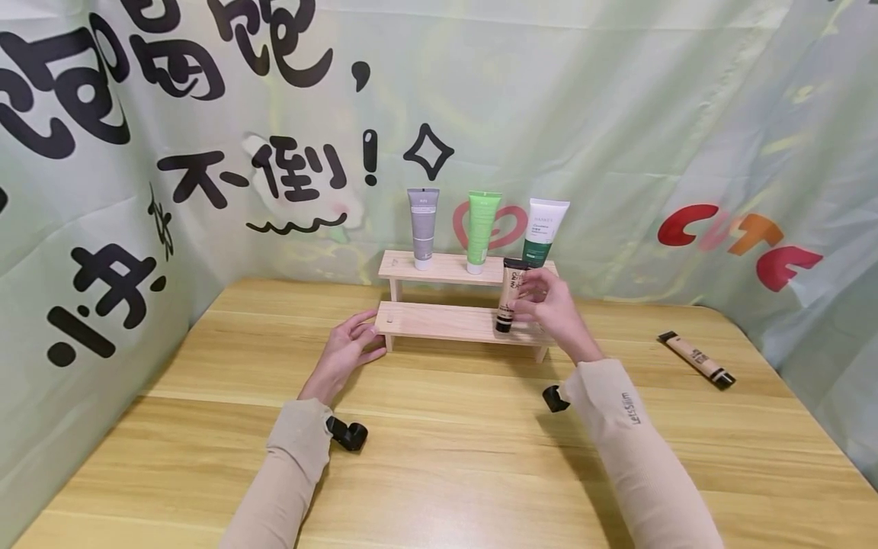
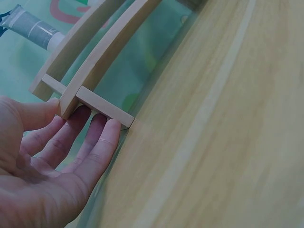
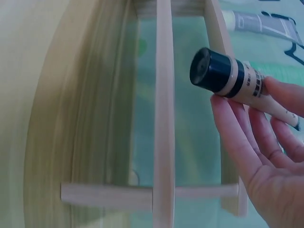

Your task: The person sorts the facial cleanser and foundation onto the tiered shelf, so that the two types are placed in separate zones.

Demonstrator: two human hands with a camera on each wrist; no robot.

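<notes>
My right hand (image 1: 552, 309) pinches a beige squeeze tube (image 1: 511, 293) with a black cap, cap end down. In the head view the tube overlaps the lower step of a two-step wooden display stand (image 1: 439, 320); the right wrist view shows its cap (image 3: 209, 69) apart from the shelf boards. At the stand's left end, my left hand (image 1: 346, 351) holds the lower board between thumb and fingers. On the upper step stand a grey tube (image 1: 424, 229), a green tube (image 1: 484, 229) and a white-and-green tube (image 1: 544, 229), whose base is hidden behind the right hand.
A second beige tube (image 1: 696, 360) with black ends lies on the wooden table (image 1: 439, 473) to the right. Behind the stand hangs a pale green printed curtain (image 1: 583, 99), also closing off both sides.
</notes>
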